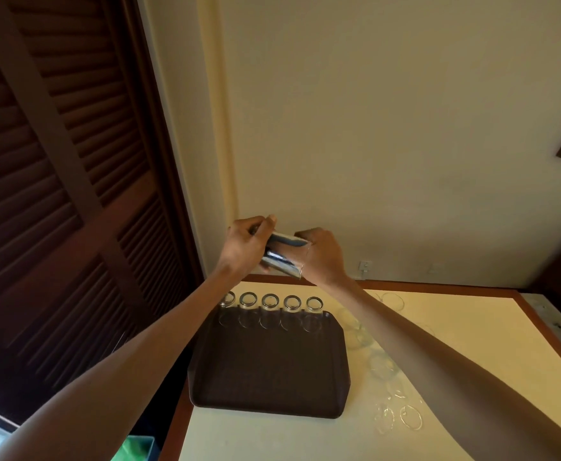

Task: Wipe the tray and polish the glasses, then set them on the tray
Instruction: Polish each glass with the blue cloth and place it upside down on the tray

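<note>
Both hands up at frame centre, in front of the cream wall, clamped on one glass held tilted on its side between them. Left hand grips one end with fingers curled; right hand wraps the other end. Dark blue streak shows in the glass, can't tell if it's cloth or reflection. Brown tray lies flat on the cream table, lower centre. Row of five glasses stands along the tray's far edge, side by side; upright or inverted, can't tell. Loose glasses sit on the table just right of the tray, partly hidden behind the right forearm. Dark louvred door fills the left of the frame.
</note>
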